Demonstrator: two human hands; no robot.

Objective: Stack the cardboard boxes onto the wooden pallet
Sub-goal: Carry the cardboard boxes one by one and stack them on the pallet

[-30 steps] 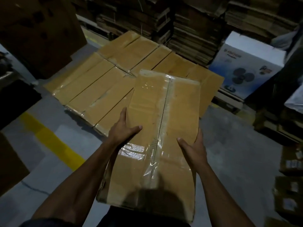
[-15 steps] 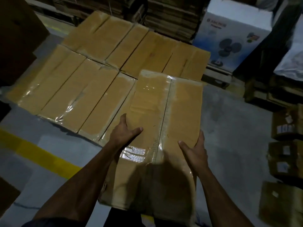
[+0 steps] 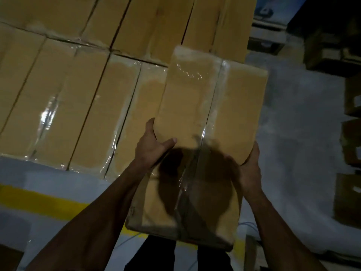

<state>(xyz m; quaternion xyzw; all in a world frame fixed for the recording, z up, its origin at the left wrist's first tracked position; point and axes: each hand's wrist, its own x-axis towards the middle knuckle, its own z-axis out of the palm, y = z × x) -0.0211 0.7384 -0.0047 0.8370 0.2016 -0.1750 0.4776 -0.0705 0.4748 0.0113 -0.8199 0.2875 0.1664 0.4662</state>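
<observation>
Cardboard fills my view: on the left, the layer of stacked boxes (image 3: pixel 82 106) lies side by side under shiny tape, with the pallet itself hidden beneath them and a yellow floor line (image 3: pixel 39 200) running in front. My left hand (image 3: pixel 151 147) grips the carried box (image 3: pixel 205 122) at its left edge, thumb curled over the top face. The box hangs in the air, its far end reaching over the near right corner of the layer. My right hand (image 3: pixel 251 169) clasps the right edge, fingers wrapped under. To place it well, I judge I should keep it level, line its long side up with the neighbouring seams, lower the far end first, then slide my fingers out.
</observation>
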